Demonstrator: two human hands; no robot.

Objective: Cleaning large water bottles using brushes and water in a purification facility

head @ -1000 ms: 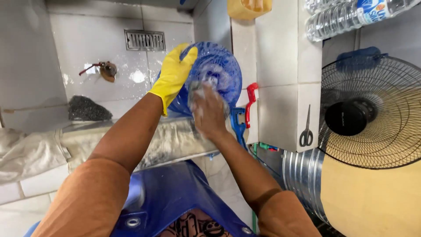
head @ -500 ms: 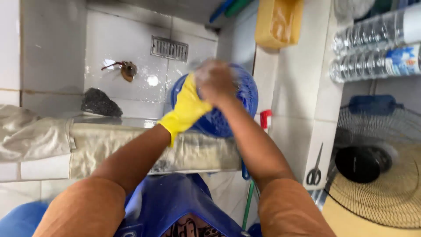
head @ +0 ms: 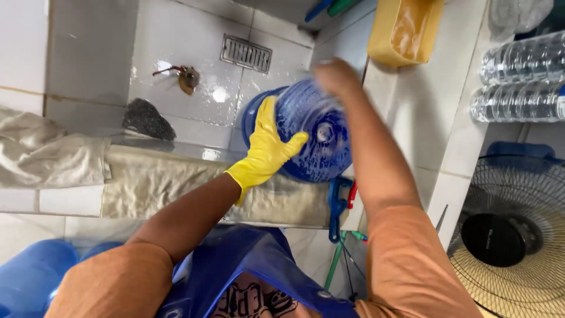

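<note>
Blue water jug (head: 312,132) — wet, translucent; gloved left hand (head: 266,147) spread on it — right hand (head: 336,76) blurred, fingers unclear.

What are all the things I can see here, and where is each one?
water jug: one, clear blue, soapy, lying in the tiled wash bay
floor drain: one, metal, top of the bay
tap: one, brownish, on the bay's tiles
scrub pad: one, dark grey, left in the bay
cloths: beige, draped over the bay's ledge
yellow container: one, top right
water bottles: several, clear, lying on the far right
fan: one, black, bottom right
apron: one, blue, on the person
left hand: yellow glove, pressed on the jug
right hand: bare, blurred, on the jug's top edge
</note>
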